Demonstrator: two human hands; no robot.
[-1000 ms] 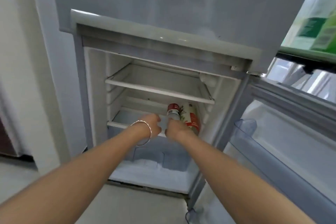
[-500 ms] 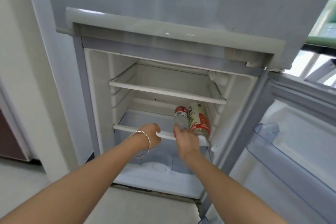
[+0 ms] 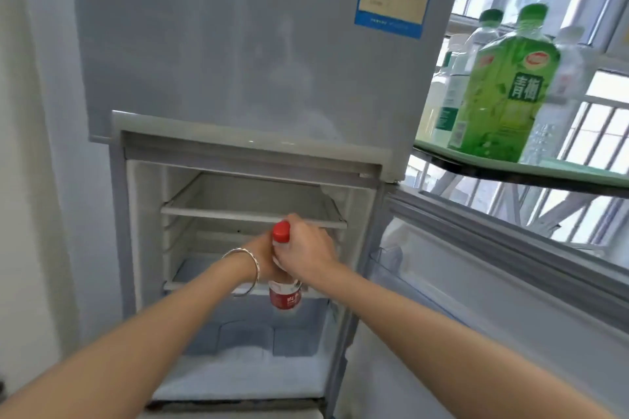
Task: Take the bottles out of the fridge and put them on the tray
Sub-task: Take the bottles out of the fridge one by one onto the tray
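Note:
A clear bottle with a red cap point(image 3: 281, 232) and red label point(image 3: 285, 297) hangs upright in front of the open lower fridge compartment point(image 3: 238, 201). My right hand point(image 3: 308, 257) wraps its upper part just under the cap. My left hand point(image 3: 262, 258), a bracelet on its wrist, presses against the bottle's left side, its fingers hidden behind the bottle. The pale green tray point(image 3: 578, 169) sits at upper right on a dark shelf. It carries a large green bottle point(image 3: 503, 88) and clear bottles point(image 3: 558, 102). The fridge shelves point(image 3: 218, 213) that show are bare.
The lower fridge door point(image 3: 493, 282) stands open to the right, below the tray's shelf. The closed upper door point(image 3: 238, 44) rises above my hands. A white wall point(image 3: 34, 146) runs along the left. A barred window point(image 3: 599, 119) is behind the tray.
My right hand lifted the red-capped bottle off the lower shelf and out towards me, and my left hand joined it. The white bottle beside it no longer shows. My view tilted up to the tray.

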